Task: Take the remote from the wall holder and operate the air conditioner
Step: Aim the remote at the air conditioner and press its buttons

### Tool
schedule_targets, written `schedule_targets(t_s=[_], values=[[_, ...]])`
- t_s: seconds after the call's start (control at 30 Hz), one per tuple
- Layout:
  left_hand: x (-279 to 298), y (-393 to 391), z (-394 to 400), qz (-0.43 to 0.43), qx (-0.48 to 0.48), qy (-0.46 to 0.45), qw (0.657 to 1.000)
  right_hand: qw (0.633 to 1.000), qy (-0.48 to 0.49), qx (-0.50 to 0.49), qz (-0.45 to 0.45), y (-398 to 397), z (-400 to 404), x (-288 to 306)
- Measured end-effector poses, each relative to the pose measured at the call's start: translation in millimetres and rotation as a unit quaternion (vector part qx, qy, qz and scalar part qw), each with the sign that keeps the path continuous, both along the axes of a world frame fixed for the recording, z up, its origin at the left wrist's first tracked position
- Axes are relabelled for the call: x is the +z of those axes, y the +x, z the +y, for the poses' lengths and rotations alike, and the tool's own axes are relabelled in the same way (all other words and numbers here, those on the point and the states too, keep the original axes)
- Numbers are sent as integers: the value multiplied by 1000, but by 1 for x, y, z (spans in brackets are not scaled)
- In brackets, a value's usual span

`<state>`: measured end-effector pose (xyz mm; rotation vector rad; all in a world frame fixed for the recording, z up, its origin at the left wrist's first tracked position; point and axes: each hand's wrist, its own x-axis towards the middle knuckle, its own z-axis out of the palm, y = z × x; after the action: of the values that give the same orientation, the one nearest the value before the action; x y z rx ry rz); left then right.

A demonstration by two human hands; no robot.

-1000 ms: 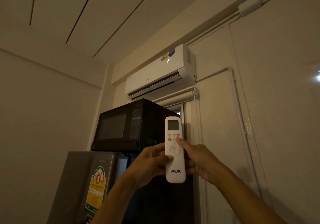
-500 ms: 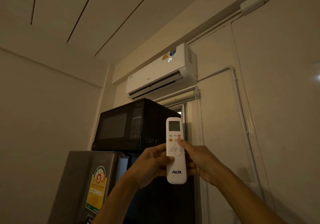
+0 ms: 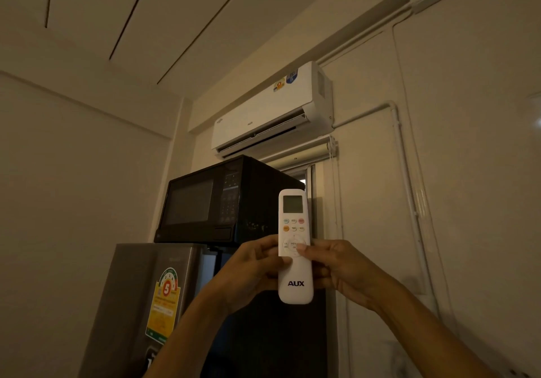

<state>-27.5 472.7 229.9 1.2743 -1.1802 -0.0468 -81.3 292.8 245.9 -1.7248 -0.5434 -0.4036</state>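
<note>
Remote (image 3: 295, 246) held upright in front of the chest, well below the air conditioner (image 3: 272, 111) on the far wall, top end aimed roughly toward it. Left hand (image 3: 248, 272) wrapped around the lower body of the remote, fingers (image 3: 263, 246) clenched on its left edge and thumb lying across the front below the round pad. Right hand (image 3: 342, 269) closed on the right edge, thumb tip resting on the lower right of the round pad — pressing or merely resting, cannot tell.

Risks from here, as a judgement:

- Wrong button. Dim room, small keys set close together, thumb sitting on a multi-way pad; a slight slide likely to change a different setting than intended.
- Missed signal. Microwave (image 3: 222, 202) standing on the fridge (image 3: 146, 304) just left of the line to the unit; a tilt of the remote toward it, or downward, likely to send the beam off target.
- No confirmation. No lit digits visible on the unit's front panel and the remote's screen too dark to read — hard to know whether a press registers, inviting repeated presses and an overshoot.
- Slip. Lower half of the remote hanging free below both hands; loosening one hand to re-aim could let it pivot or drop.
</note>
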Motion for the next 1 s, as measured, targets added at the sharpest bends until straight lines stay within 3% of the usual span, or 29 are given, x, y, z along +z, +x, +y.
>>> schedule_targets(t_s=[0.47, 1.0], values=[[-61, -11, -3, 34, -37, 10, 999, 999, -26, 28, -2, -8, -17, -64], [-187, -12, -82, 82, -2, 75, 994, 987, 23, -146, 60, -35, -67, -203]])
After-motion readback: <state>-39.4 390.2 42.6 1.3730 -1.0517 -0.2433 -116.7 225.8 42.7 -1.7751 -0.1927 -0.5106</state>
